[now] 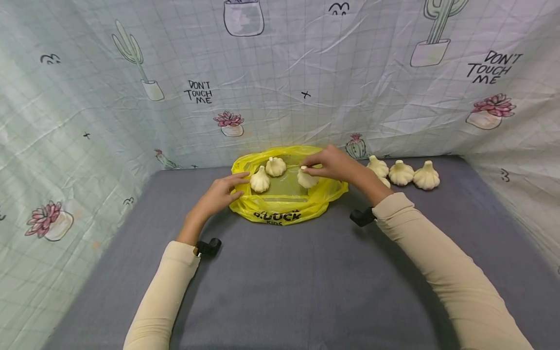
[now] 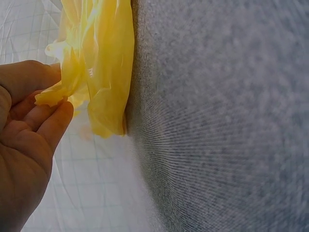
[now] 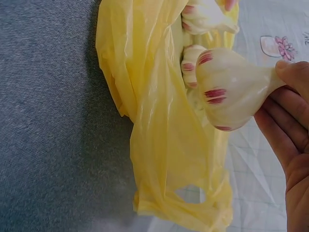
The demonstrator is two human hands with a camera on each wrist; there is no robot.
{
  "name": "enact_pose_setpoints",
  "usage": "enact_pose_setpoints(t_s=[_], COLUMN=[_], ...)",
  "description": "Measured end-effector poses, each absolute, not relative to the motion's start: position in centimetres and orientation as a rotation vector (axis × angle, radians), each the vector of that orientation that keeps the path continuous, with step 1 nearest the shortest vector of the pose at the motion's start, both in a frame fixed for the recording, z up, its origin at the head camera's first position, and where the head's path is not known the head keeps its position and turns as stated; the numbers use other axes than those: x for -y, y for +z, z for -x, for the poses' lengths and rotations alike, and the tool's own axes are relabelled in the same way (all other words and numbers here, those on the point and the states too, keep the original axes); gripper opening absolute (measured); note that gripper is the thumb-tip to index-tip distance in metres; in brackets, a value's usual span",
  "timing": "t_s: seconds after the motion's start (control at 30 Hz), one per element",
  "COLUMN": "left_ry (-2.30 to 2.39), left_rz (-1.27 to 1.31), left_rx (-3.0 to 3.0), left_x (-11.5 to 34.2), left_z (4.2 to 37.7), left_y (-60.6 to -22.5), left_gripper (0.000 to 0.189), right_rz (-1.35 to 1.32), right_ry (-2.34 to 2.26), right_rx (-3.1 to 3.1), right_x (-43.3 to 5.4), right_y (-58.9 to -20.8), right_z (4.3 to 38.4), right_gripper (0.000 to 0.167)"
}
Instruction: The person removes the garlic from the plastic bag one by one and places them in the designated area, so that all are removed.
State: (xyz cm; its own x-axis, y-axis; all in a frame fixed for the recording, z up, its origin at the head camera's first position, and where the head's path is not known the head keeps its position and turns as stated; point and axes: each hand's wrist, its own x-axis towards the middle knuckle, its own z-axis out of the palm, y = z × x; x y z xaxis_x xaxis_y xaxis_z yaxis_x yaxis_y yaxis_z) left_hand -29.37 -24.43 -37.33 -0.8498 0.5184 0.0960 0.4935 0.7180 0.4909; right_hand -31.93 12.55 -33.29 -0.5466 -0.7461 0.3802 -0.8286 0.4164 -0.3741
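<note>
A yellow plastic bag (image 1: 247,209) lies with its mouth spread wide on the grey cloth. Two garlic bulbs (image 1: 260,180) sit inside it toward the left. My right hand (image 1: 334,163) pinches another garlic bulb (image 3: 227,89) by its stem, holding it over the right part of the bag's opening. In the right wrist view this bulb shows purple-red streaks and hangs clear of the plastic. At the bag's left rim, my left hand (image 1: 220,192) pinches a fold of the yellow plastic (image 2: 70,79) between thumb and fingers.
Several more garlic bulbs (image 1: 401,173) stand at the back right of the grey cloth (image 1: 271,282), one partly hidden by my right forearm. A printed curtain (image 1: 280,107) rises right behind the bag and closes off the sides. Black wrist mounts (image 1: 209,247) jut from both wrists.
</note>
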Motion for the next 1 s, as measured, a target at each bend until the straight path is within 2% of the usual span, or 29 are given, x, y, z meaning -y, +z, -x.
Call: enact_pose_setpoints(t_s=[0.6, 1.0], left_ry=[0.780, 0.795], left_rz=[-0.834, -0.831], left_rx=[-2.869, -2.874], left_x=[24.6, 24.9], left_z=[29.7, 29.5], left_y=[-36.9, -36.9], left_gripper=[0.043, 0.042], right_rz=[-1.407, -1.290], right_ry=[0.721, 0.679], right_rx=[2.337, 2.404], right_x=[-15.0, -17.3], right_y=[-32.8, -32.8], right_z=[29.5, 28.1], right_gripper=[0.015, 0.023])
